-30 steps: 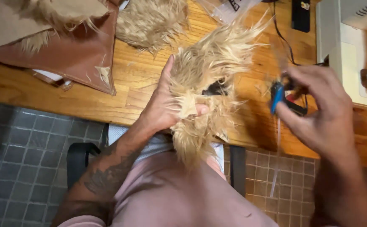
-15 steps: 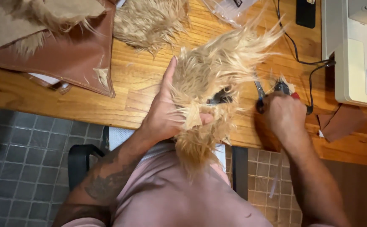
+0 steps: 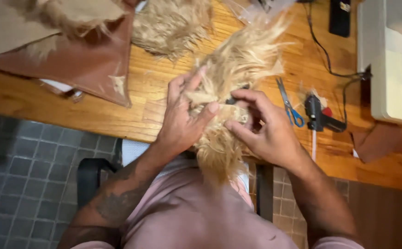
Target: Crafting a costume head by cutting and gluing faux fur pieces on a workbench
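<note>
Left hand [image 3: 182, 121] half-closed, thumb and fingers pinching a lock of the blond faux-fur piece [image 3: 231, 87]; right hand [image 3: 261, 127] curled, fingertips pressing the pile beside a small dark part; step looks like parting and seating fibres; next move likely calls for a steady hold and fine fingertip pressure; fur lies over the wooden table [image 3: 164, 99] edge, long axis running from lap up toward far right; blue-handled scissors [image 3: 289, 103] and glue gun [image 3: 320, 115] lie just right.

The fur piece [image 3: 237, 87] lies on the table [image 3: 118, 115], scissors [image 3: 288, 101] and glue gun [image 3: 318, 115] to its right.
</note>
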